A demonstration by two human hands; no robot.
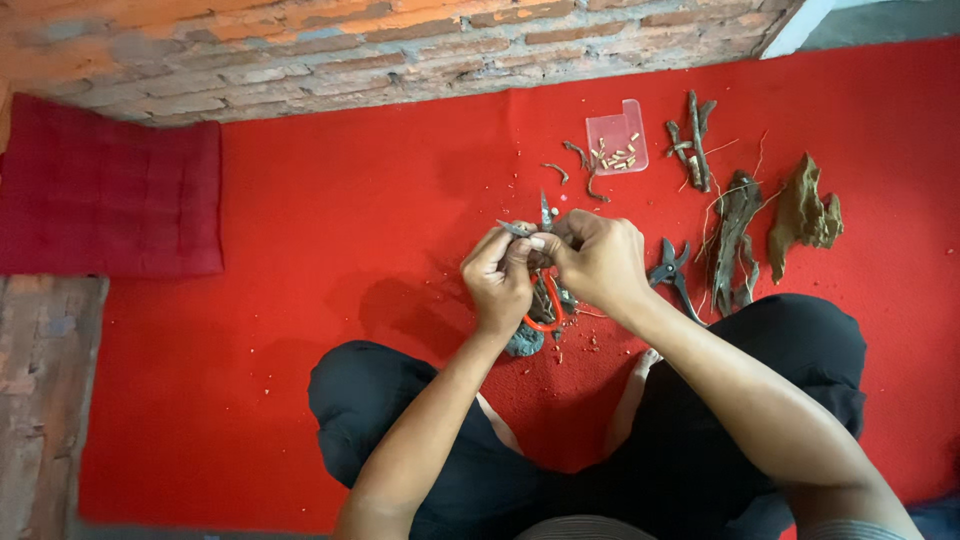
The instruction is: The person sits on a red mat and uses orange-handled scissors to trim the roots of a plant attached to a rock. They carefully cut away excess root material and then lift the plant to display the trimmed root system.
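While both hands meet above the red mat (350, 230), the left hand (497, 280) has its grip closed on a small twig piece (517, 229), and the right hand (597, 262) has its grip closed on a thin tool (545, 211), kind unclear. Step in hand, judged: trimming the twig. Pruners (670, 272), driftwood (737, 235) and a clear tray (617, 139) lie near. Steady pinching is required.
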